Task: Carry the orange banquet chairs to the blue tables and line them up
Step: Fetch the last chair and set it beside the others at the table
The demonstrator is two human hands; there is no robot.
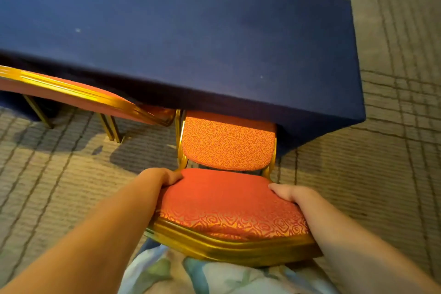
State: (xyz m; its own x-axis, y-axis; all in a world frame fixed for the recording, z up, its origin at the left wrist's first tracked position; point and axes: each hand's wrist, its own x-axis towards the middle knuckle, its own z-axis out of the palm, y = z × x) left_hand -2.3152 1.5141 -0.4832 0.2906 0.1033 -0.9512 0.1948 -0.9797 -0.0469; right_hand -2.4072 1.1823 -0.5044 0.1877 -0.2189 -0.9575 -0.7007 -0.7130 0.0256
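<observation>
you are looking straight down at an orange banquet chair (226, 200) from behind it. your left hand (164, 176) grips the left edge of the padded backrest and your right hand (288, 192) grips the right edge. on both hands the fingers curl over the cushion, holding it from either side. the gold frame along the back of the backrest is pressed close to your pale patterned clothing (167, 274).

beyond your hands, the chair's patterned seat (226, 143) faces the blue table (191, 31), and its front edge sits just under the table's near side. the chair is close to the table's right-hand end. whether its legs are on the patterned carpet (393, 174) cannot be seen.

to the left, a second orange chair (78, 93) is already at the same side of the table. its gold-rimmed backrest runs along the table edge, and its near corner is just beside your chair.

as a judgement, this chair is nearly placed. it has reached the table and needs only a final squaring against its neighbour before you let go. how many chairs are left to carry, and whether other tables wait, is out of view.
</observation>
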